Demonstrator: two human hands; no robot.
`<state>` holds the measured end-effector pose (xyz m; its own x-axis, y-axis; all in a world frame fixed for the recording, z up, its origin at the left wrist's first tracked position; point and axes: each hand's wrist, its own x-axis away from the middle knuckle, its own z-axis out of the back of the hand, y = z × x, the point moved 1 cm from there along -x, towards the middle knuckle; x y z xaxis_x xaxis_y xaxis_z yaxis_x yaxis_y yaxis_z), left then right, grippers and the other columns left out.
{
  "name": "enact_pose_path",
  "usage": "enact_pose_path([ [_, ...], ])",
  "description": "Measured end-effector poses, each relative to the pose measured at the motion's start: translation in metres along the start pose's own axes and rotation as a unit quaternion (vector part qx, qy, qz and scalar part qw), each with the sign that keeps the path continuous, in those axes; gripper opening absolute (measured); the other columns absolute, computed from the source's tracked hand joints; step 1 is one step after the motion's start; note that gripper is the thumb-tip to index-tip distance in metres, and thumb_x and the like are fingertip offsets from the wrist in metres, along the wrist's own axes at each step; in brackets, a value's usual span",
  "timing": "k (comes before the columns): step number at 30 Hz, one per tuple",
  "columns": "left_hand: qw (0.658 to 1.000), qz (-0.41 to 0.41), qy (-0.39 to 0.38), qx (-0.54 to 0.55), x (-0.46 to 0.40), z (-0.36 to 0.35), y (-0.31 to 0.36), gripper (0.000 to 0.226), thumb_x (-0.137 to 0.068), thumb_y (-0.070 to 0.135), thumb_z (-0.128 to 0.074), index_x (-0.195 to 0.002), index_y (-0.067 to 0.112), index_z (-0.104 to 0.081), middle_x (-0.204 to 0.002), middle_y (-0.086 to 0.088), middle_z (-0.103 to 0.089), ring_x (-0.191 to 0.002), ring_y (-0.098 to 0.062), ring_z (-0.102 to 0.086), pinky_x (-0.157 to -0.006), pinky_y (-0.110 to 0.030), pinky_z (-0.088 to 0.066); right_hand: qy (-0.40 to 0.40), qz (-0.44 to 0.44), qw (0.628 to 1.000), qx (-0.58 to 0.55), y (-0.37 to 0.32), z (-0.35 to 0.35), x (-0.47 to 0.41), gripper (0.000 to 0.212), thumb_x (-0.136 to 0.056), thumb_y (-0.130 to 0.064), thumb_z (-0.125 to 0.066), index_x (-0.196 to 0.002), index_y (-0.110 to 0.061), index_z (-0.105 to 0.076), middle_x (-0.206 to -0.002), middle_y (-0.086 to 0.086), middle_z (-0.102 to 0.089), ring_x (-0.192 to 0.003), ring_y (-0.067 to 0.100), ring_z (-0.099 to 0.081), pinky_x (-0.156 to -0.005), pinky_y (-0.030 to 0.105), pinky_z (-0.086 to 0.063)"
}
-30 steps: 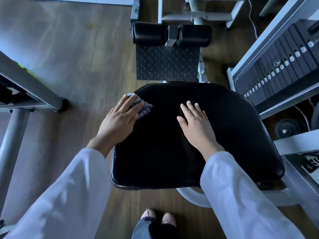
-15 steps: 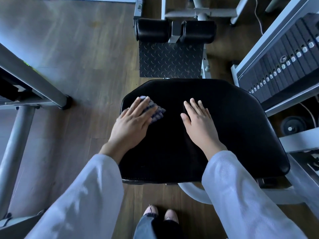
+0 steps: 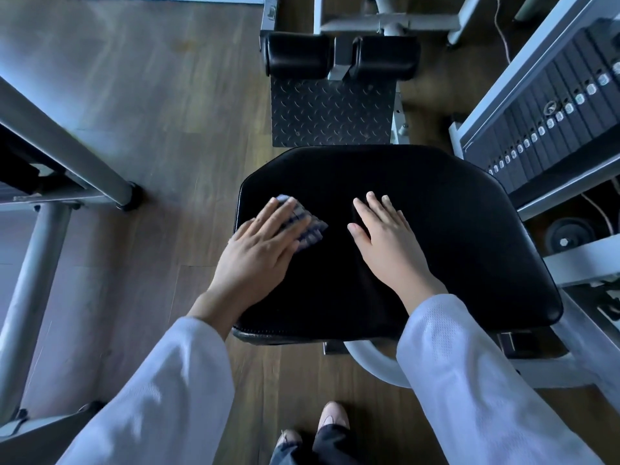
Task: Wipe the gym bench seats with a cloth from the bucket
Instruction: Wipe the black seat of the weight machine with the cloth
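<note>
A black padded bench seat (image 3: 453, 236) fills the middle of the head view. My left hand (image 3: 258, 253) lies flat on a small checked cloth (image 3: 310, 229), pressing it onto the seat's left part; most of the cloth is hidden under my fingers. My right hand (image 3: 389, 243) rests flat on the seat's middle, fingers apart, holding nothing. No bucket is in view.
Beyond the seat are a tread-plate footrest (image 3: 330, 112) and two black roller pads (image 3: 342, 57). A weight stack (image 3: 550, 122) stands at the right. Grey machine tubes (image 3: 67, 152) cross the wooden floor (image 3: 161, 95) at the left. My feet (image 3: 322, 427) stand below the seat.
My left hand slid the cloth from the seat's far-left edge rightward and inward on the seat. The right hand stayed flat in place. The camera view shifted slightly.
</note>
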<state>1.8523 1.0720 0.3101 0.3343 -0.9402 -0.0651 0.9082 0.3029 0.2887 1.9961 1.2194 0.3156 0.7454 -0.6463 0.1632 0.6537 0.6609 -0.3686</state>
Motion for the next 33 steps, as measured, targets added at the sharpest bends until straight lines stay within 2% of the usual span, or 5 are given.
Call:
enact_pose_path([
  [4, 0.997, 0.073, -0.001, -0.005, -0.009, 0.0, 0.005, 0.056, -0.091, 0.042, -0.018, -0.138, 0.027, -0.042, -0.152, 0.001, -0.029, -0.143, -0.019, -0.018, -0.109, -0.036, -0.026, 0.003, -0.002, 1.0, -0.01, -0.001, 0.0, 0.009, 0.048, -0.099, -0.032, -0.034, -0.144, -0.019, -0.023, -0.155, 0.003, -0.014, -0.143, 0.018, -0.005, -0.114, 0.032, -0.005],
  [11, 0.999, 0.019, -0.03, -0.001, 0.025, 0.006, 0.012, 0.056, -0.092, 0.043, -0.014, -0.141, 0.03, -0.037, -0.154, 0.006, -0.021, -0.144, -0.013, -0.01, -0.111, -0.032, -0.021, 0.013, 0.002, 1.0, -0.028, 0.004, 0.001, 0.033, 0.046, -0.099, -0.03, -0.035, -0.143, -0.02, -0.027, -0.154, 0.003, -0.018, -0.143, 0.015, -0.008, -0.114, 0.031, -0.007],
  [16, 0.995, 0.069, -0.073, 0.015, 0.015, 0.013, -0.003, 0.044, -0.101, 0.03, -0.029, -0.145, 0.033, -0.025, -0.157, 0.009, -0.006, -0.144, -0.01, 0.004, -0.115, -0.028, -0.008, 0.024, -0.002, 0.999, -0.031, 0.008, 0.002, 0.044, 0.045, -0.099, -0.03, -0.037, -0.142, -0.02, -0.03, -0.153, 0.003, -0.02, -0.142, 0.015, -0.011, -0.114, 0.032, -0.009],
  [26, 0.997, -0.077, 0.003, 0.008, 0.069, 0.004, 0.023, 0.045, -0.095, 0.03, -0.029, -0.134, 0.023, -0.049, -0.147, 0.0, -0.037, -0.139, -0.019, -0.027, -0.106, -0.032, -0.028, 0.021, 0.0, 0.999, -0.03, 0.012, 0.002, 0.058, 0.046, -0.099, -0.03, -0.035, -0.143, -0.021, -0.027, -0.154, 0.002, -0.018, -0.143, 0.015, -0.009, -0.114, 0.031, -0.007],
  [33, 0.999, 0.041, 0.0, 0.03, 0.047, 0.011, 0.001, 0.061, -0.088, 0.043, -0.015, -0.137, 0.023, -0.044, -0.152, 0.0, -0.029, -0.142, -0.014, -0.013, -0.112, -0.035, -0.021, 0.022, 0.004, 0.999, -0.032, 0.013, 0.003, 0.063, 0.046, -0.099, -0.03, -0.035, -0.143, -0.021, -0.027, -0.154, 0.002, -0.018, -0.142, 0.015, -0.01, -0.114, 0.03, -0.007],
])
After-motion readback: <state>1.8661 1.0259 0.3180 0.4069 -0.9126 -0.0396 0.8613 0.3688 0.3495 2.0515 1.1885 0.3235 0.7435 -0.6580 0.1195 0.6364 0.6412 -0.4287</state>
